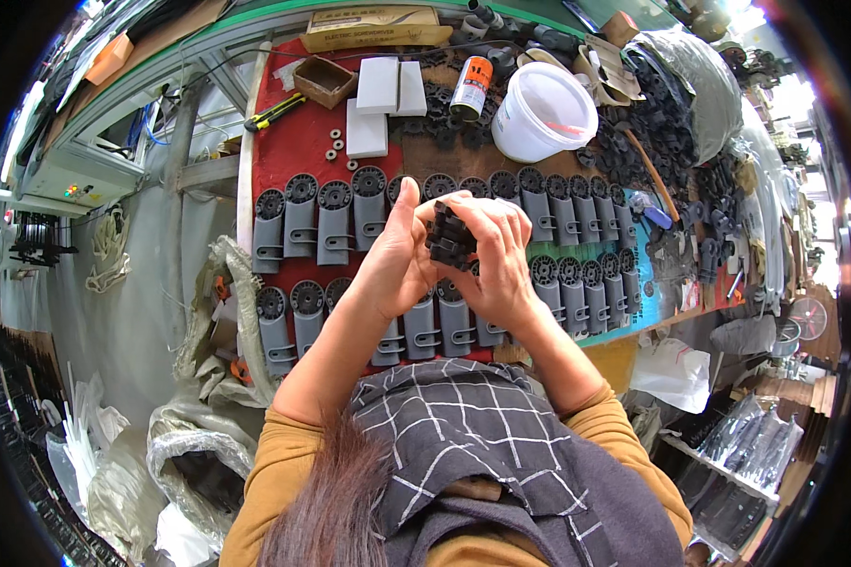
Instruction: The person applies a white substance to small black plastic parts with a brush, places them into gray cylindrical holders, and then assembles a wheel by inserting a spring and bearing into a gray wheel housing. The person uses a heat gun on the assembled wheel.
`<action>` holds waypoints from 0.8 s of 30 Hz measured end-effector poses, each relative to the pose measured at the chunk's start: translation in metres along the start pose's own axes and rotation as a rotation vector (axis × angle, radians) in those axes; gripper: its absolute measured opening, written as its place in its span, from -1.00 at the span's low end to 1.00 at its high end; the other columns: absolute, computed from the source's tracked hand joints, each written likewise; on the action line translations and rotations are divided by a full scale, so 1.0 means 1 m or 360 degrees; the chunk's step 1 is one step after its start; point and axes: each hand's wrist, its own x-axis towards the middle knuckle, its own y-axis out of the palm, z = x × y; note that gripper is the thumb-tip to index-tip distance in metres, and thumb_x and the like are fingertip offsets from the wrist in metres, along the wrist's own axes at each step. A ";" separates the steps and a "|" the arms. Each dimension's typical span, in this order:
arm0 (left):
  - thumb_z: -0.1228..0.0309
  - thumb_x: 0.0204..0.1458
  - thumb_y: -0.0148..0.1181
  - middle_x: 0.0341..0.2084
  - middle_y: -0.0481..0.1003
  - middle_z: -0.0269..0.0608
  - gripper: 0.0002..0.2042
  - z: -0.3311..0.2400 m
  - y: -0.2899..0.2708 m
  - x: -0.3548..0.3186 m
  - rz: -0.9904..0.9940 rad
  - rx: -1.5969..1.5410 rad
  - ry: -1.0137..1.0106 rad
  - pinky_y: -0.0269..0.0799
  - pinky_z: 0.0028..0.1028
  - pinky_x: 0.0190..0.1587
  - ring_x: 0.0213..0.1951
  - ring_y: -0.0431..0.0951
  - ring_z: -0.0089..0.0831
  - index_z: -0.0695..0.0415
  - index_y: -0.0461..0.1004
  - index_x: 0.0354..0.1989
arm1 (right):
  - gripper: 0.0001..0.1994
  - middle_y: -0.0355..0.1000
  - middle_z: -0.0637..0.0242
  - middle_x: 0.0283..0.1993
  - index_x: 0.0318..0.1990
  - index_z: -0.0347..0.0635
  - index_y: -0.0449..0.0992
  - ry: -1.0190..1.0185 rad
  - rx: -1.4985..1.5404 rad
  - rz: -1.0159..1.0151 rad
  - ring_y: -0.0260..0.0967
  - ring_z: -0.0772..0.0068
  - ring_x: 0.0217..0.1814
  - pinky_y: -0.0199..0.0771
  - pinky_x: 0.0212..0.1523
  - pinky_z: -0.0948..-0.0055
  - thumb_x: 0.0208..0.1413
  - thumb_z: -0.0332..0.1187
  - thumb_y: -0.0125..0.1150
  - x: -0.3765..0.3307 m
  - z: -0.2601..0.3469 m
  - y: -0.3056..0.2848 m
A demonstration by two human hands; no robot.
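Observation:
Both hands are raised over the middle of the table, around a small cluster of black plastic parts [451,238]. My right hand [501,260] curls its fingers and thumb round the cluster from the right. My left hand [399,255] cups it from the left, thumb pointing up; its other fingers are partly hidden behind the parts. Beneath and beyond the hands stand two rows of grey plastic tubes, such as the tube [334,222] in the far row and the tube [307,317] in the near row. Each has a round, black, holed end and a side clip; my arms hide several.
A white bucket [545,111], an orange-and-white can [471,89], white boxes [366,135] and an open brown box [324,81] stand at the back. A yellow-black cutter [276,112] lies back left. Black parts [633,156] pile up at right. Plastic sacks [199,444] sit left, off the table.

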 end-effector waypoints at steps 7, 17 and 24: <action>-0.14 0.20 -0.11 -0.31 0.53 -0.24 -0.45 0.014 -0.002 -0.022 0.0052 0.0098 0.0076 0.56 -0.49 -0.29 -0.30 0.57 -0.48 0.17 0.44 -0.11 | -0.24 0.33 0.26 0.16 0.18 -0.13 0.26 0.0035 0.0356 0.0016 0.19 0.15 0.21 0.01 0.24 0.08 -0.30 -0.40 0.45 -0.013 0.014 -0.002; -0.11 0.22 -0.11 -0.30 0.51 -0.30 -0.51 0.024 0.005 -0.033 -0.0203 0.0189 0.0014 0.52 -0.48 -0.27 -0.29 0.55 -0.54 0.11 0.43 -0.10 | -0.26 0.32 0.22 0.13 0.22 -0.11 0.23 0.0013 0.0128 0.0188 0.15 0.09 0.25 -0.02 0.27 0.11 -0.22 -0.35 0.41 -0.021 0.021 -0.013; -0.05 0.26 -0.13 -0.28 0.56 -0.28 -0.53 0.028 0.005 -0.030 -0.0348 0.0423 0.0172 0.54 -0.43 -0.23 -0.25 0.59 -0.50 0.13 0.44 -0.05 | -0.14 0.21 0.25 0.26 0.33 -0.11 0.16 0.0103 -0.0208 0.0133 0.07 0.23 0.34 -0.16 0.34 0.10 -0.22 -0.24 0.39 -0.026 0.029 -0.015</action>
